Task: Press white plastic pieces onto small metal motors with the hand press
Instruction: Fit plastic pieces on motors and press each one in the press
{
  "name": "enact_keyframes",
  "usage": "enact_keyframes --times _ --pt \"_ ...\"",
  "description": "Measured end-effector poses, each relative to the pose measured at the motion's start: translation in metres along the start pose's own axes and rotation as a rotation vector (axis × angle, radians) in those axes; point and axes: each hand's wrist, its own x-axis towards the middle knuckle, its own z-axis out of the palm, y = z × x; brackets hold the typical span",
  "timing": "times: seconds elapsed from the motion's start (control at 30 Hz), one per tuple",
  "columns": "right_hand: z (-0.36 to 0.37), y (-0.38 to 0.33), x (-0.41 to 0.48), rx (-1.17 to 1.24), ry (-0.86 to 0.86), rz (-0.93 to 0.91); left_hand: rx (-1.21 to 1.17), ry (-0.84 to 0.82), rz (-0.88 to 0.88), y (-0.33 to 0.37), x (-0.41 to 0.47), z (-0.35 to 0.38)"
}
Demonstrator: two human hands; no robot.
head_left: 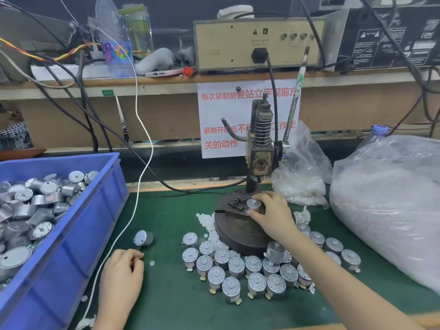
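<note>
The hand press (260, 148) stands on a round dark base (238, 232) at the middle of the green mat. My right hand (272, 216) grips a small metal motor (252, 204) sitting on the base's fixture under the ram. My left hand (122, 273) rests on the mat at the lower left, fingers curled; whether it holds a white piece I cannot tell. A loose white plastic piece (152, 263) lies just right of it. One motor (143, 238) lies on its side above that hand. Several upright motors with white pieces (234, 265) stand in front of the base.
A blue bin (78, 225) full of motors fills the left side. Small white pieces (206, 221) are heaped left of the press base. Two clear bags of white parts (385, 198) crowd the right. A white cable (133, 210) runs down the mat. The press lever (295, 96) points up.
</note>
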Motion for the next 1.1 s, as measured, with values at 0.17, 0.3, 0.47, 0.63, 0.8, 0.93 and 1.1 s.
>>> enact_keyframes --times 0.17,0.3,0.47,0.63,0.8,0.93,1.1 --pt "-0.024 0.009 -0.017 0.178 0.072 0.076 0.000 0.000 -0.011 0.000 -0.001 -0.001" --pt "-0.042 0.035 -0.048 0.220 0.178 0.207 0.005 0.000 0.005 0.002 -0.001 -0.002" --pt "-0.040 0.050 -0.074 0.137 0.121 0.204 0.046 -0.006 0.045 0.002 -0.001 -0.002" --pt "-0.033 0.056 -0.088 0.029 0.091 0.124 0.105 0.003 0.102 0.005 -0.005 -0.002" --pt "-0.026 0.054 -0.091 -0.043 0.145 0.126 0.135 -0.005 0.155 0.008 -0.007 -0.002" --pt "-0.023 0.046 -0.097 -0.149 0.212 0.115 0.020 -0.028 0.210 0.011 -0.008 -0.005" --pt "-0.018 0.012 -0.102 -0.088 0.461 -0.064 -0.144 -0.061 0.247 0.034 0.009 -0.001"
